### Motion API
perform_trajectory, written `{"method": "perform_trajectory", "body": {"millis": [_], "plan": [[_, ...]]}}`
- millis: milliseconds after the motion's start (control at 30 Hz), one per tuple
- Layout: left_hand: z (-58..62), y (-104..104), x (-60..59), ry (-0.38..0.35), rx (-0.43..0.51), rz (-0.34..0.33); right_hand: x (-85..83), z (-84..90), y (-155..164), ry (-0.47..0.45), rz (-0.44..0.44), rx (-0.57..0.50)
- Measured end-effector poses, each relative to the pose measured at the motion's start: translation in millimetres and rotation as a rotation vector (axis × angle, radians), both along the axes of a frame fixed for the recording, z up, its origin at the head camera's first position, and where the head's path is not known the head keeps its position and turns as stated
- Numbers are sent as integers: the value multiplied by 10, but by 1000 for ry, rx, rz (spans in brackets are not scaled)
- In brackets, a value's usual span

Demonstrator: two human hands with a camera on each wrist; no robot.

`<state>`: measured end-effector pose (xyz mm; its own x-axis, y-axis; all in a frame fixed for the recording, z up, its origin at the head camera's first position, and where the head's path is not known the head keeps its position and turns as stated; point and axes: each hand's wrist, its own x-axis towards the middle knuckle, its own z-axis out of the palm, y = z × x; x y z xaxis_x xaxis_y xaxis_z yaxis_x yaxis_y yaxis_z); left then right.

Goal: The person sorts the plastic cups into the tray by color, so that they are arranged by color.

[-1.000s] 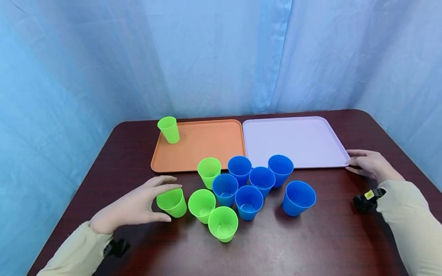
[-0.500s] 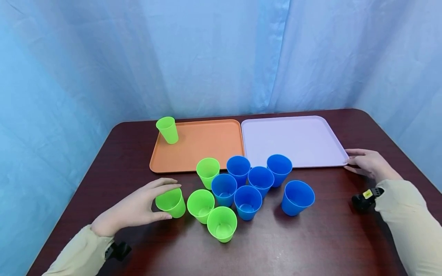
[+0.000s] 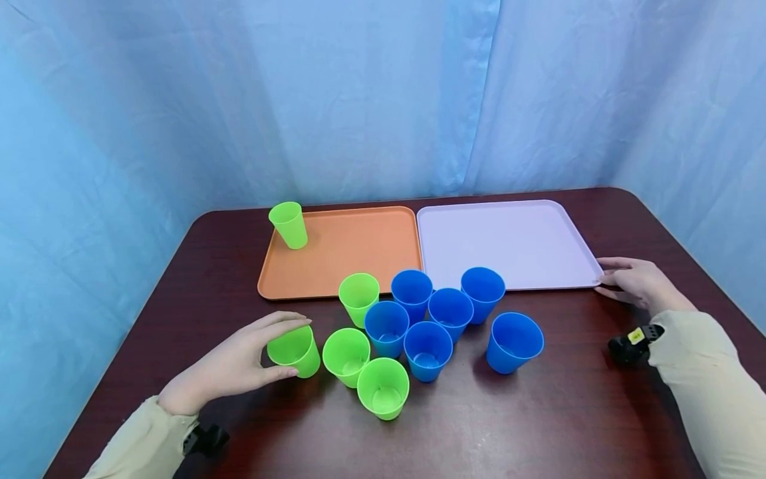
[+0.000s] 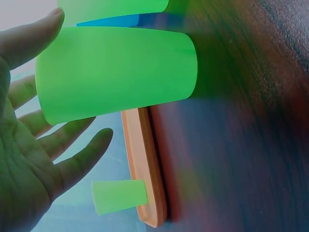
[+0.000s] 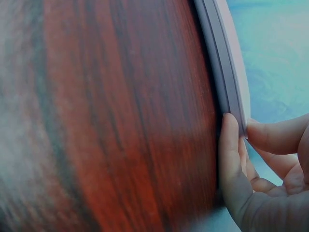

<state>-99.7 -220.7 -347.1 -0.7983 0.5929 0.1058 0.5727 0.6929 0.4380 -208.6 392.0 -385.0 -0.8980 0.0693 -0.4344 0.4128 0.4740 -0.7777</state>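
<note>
Blue drapes hang on every side of a dark wooden table [image 3: 538, 426], and the near stretch of wood in front of both sleeves lies bare. The left hand [image 3: 233, 362] curls round the outermost green cup [image 3: 294, 350], fingers over its far rim, thumb against the near wall; the wrist view shows the fingers spread along the cup's side. Just past the fingertips stand three more green cups [image 3: 359, 299], tight against a cluster of blue cups [image 3: 427, 313], so little gap opens on that side. Beyond the fingers, the orange tray [image 3: 341, 256] holds one green cup at its far left corner [image 3: 288, 225], with plenty of bare tray beside it. The right hand [image 3: 634, 283] rests at the near right corner of the lilac tray [image 3: 509, 243], fingers pinching its rim. Against a second ago, both hands keep their places; only the camera has shifted slightly. The held cup is bright lime plastic, tapered, upright on the table.
</note>
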Motion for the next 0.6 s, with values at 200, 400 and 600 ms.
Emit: {"method": "perform_trajectory", "body": {"millis": [200, 400, 600], "plan": [[-3, 8, -1, 4, 11, 4, -27, -6, 8, 7, -25, 7], [19, 8, 4, 4, 13, 16, -25, -18, 11, 3, -23, -9], [48, -5, -12, 20, 35, 40, -41, -19, 10, -6, -38, -10]]}}
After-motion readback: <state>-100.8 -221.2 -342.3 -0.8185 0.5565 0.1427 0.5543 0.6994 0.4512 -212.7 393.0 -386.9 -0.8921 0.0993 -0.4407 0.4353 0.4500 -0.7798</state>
